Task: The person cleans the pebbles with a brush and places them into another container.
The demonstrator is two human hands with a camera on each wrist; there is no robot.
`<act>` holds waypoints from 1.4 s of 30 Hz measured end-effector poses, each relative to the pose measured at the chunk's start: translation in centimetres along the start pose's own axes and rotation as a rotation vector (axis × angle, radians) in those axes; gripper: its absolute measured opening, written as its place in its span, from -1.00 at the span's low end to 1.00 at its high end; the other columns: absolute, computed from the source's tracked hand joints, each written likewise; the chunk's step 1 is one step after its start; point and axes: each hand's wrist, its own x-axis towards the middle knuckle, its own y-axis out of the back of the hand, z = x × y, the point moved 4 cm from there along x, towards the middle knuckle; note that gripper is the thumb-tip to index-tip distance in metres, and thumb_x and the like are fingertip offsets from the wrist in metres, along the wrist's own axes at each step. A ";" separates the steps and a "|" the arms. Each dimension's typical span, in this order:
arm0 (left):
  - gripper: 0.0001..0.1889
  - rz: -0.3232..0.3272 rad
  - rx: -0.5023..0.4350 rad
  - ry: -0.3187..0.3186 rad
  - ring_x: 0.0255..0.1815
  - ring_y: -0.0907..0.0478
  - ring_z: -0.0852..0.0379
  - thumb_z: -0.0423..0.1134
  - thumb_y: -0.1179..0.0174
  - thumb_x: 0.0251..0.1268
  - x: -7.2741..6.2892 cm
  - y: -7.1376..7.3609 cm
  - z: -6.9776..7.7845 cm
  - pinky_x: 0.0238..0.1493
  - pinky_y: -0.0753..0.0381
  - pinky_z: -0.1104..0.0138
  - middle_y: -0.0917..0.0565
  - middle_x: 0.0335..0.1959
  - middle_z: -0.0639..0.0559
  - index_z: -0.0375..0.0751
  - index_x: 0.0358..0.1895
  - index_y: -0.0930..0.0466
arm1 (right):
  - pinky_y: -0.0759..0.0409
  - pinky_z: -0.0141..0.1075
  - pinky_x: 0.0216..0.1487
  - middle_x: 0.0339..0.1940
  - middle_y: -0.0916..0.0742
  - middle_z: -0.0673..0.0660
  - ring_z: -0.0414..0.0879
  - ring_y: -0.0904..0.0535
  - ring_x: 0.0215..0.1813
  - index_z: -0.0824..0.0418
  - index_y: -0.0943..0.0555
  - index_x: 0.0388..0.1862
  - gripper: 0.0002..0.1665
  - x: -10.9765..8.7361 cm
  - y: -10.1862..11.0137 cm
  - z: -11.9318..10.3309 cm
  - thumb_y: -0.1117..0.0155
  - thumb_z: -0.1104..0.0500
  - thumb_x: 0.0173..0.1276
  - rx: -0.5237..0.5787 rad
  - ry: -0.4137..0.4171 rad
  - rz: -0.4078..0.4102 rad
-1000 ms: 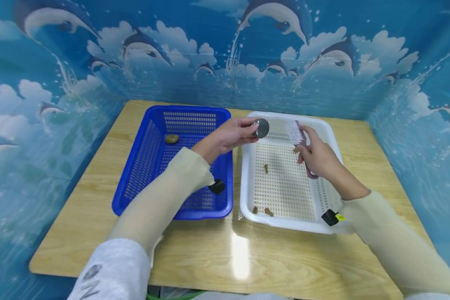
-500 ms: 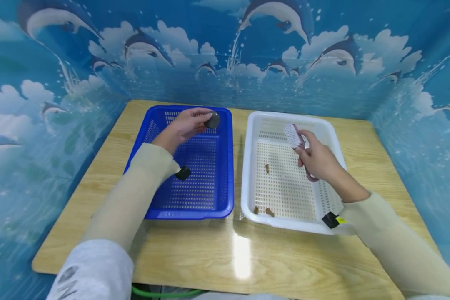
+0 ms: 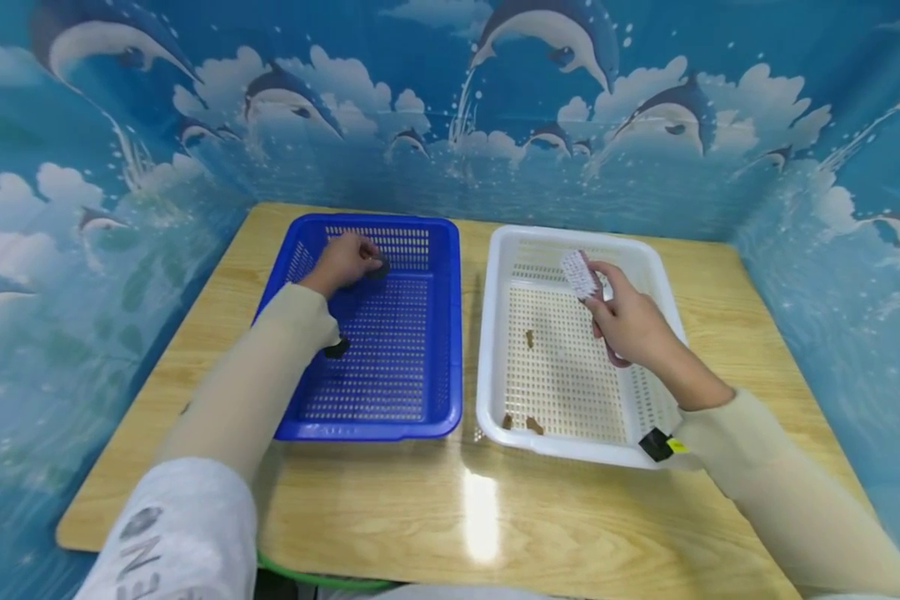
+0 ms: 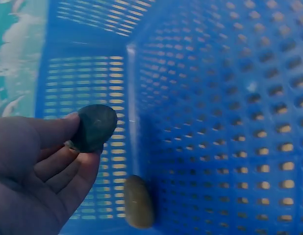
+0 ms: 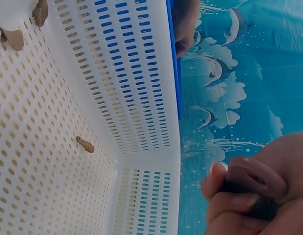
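Observation:
My left hand (image 3: 342,262) is inside the far part of the blue basket (image 3: 441,350), pinching a dark, smooth, rounded stone (image 4: 96,128) between thumb and fingers. Below that hand in the left wrist view, a brownish oval stone (image 4: 138,201) lies in the basket; in the head view the hand hides it. Over the white basket (image 3: 493,333), my right hand (image 3: 630,321) grips a scrubbing brush (image 3: 581,277) by its mauve handle. White bristles face left and upward. In the right wrist view the handle end (image 5: 254,175) pokes out between the curled fingers.
Several brown clay-like lumps lie in the white basket, one lump (image 3: 529,338) mid-floor and another lump (image 3: 535,426) at the near edge. Both baskets stand side by side on a wooden table (image 3: 390,508), with dolphin-printed walls (image 3: 450,167) behind and at the sides.
My left hand has carried the dark stone leftward from above the white basket and down into the blue one. The right hand with the brush has stayed nearly in place, the brush head turning slightly.

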 end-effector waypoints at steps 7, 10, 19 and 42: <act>-0.73 -0.001 0.055 0.016 -0.01 -0.56 -0.16 -0.35 -0.19 0.37 0.6 -1.2 -0.7 0.08 -0.52 0.08 -0.62 -0.02 -0.30 -0.42 0.05 -0.57 | -0.39 -0.21 -0.80 -0.55 -0.57 0.16 -0.10 -0.37 -0.80 0.07 0.15 0.59 -0.33 0.0 -0.2 -0.3 0.19 0.11 0.63 0.021 0.006 -0.011; -0.73 -0.001 0.072 0.009 0.01 -0.56 -0.18 -0.34 -0.19 0.37 0.7 -1.5 -1.2 0.10 -0.51 0.07 -0.62 -0.01 -0.32 -0.44 0.04 -0.57 | -0.39 -0.21 -0.80 -0.55 -0.57 0.16 -0.10 -0.38 -0.79 0.06 0.16 0.59 -0.32 0.0 -0.3 -0.5 0.19 0.11 0.63 0.023 0.000 -0.014; -0.73 0.054 0.131 0.012 0.10 -0.53 -0.21 -0.35 -0.16 0.39 0.8 -1.5 -1.9 0.18 -0.46 0.04 -0.62 0.04 -0.32 -0.44 0.06 -0.59 | -0.44 -0.19 -0.79 -0.54 -0.59 0.18 -0.08 -0.42 -0.78 0.07 0.14 0.59 -0.33 0.1 0.0 -0.4 0.18 0.16 0.62 0.008 0.021 -0.003; -0.61 0.026 0.055 -0.072 0.08 -0.53 -0.14 -0.11 -0.03 0.50 -0.7 -2.1 2.1 0.15 -0.48 0.03 -0.61 0.05 -0.23 -0.35 0.15 -0.53 | -0.52 -0.28 -0.64 -0.49 -0.61 0.09 -0.23 -0.41 -0.70 0.08 0.50 0.55 -0.18 1.9 0.3 2.8 0.25 0.27 0.62 0.290 -0.174 -0.275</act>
